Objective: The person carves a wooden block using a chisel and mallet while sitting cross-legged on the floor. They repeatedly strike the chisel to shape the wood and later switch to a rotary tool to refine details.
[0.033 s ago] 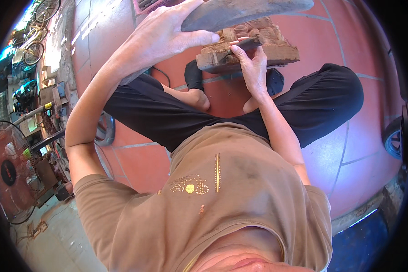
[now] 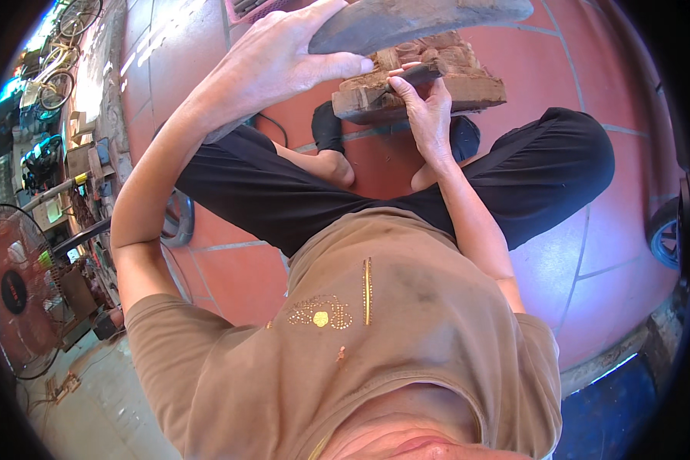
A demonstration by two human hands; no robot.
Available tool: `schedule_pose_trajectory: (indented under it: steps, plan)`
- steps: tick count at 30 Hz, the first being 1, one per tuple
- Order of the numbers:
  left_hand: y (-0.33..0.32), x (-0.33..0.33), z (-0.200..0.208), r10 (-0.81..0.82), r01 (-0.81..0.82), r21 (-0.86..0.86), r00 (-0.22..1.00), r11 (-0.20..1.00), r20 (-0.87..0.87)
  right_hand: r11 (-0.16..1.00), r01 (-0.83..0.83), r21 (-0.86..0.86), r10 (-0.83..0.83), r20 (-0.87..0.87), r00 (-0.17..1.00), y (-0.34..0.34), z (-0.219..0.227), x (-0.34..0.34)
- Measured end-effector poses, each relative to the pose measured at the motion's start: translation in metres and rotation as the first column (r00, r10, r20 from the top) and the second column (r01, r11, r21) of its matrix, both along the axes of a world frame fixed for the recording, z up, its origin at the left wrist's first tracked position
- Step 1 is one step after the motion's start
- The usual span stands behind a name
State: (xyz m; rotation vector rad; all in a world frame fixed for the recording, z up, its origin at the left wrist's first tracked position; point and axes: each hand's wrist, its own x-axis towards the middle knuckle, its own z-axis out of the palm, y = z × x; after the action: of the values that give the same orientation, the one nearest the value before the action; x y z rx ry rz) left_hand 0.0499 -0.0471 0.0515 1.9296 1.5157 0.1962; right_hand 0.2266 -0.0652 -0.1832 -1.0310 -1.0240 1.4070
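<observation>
My left hand [image 2: 287, 57] is up at the top of the view, gripping a long, flat, curved grey-brown piece of wood [image 2: 414, 24] like a mallet. Its thumb lies along the lower edge and the other fingers run out of the picture. Below that piece, my right hand [image 2: 429, 111] pinches a dark, short-handled tool [image 2: 421, 74], whose tip I cannot make out. This tool is held at a thick carved wooden block [image 2: 467, 88], with rough relief on top and a flat front edge. The slab in my left hand covers the block's far part.
My crossed legs in black trousers [image 2: 276, 192] surround the near side of the block on a red tiled floor [image 2: 237, 284]. A fan [image 2: 15, 291] stands at the far left near stacked odds and ends. A wheel [image 2: 665, 234] is at the right edge; a pink basket [image 2: 241, 11] lies at the top.
</observation>
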Motion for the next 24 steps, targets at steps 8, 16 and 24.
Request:
schedule_pose_trajectory:
  steps: [8, 16, 24]
  plan:
    - [-0.001, 0.003, 0.000, -0.065, 0.062, 0.078, 0.997, 0.995, 0.033, 0.999, -0.017, 0.036, 0.018, -0.010, 1.000, -0.004, -0.002, 0.000]
    - [-0.003, 0.015, 0.007, -0.170, 0.128, 0.236, 0.971, 0.963, 0.166, 0.993, 0.023, 0.116, -0.040, 0.138, 0.990, -0.010, 0.009, -0.003]
    - [-0.002, 0.002, -0.031, -0.343, 0.427, 0.098, 0.825, 0.899, -0.448, 0.984, -0.032, 0.176, -0.034, 0.360, 0.932, -0.003, 0.001, 0.000]
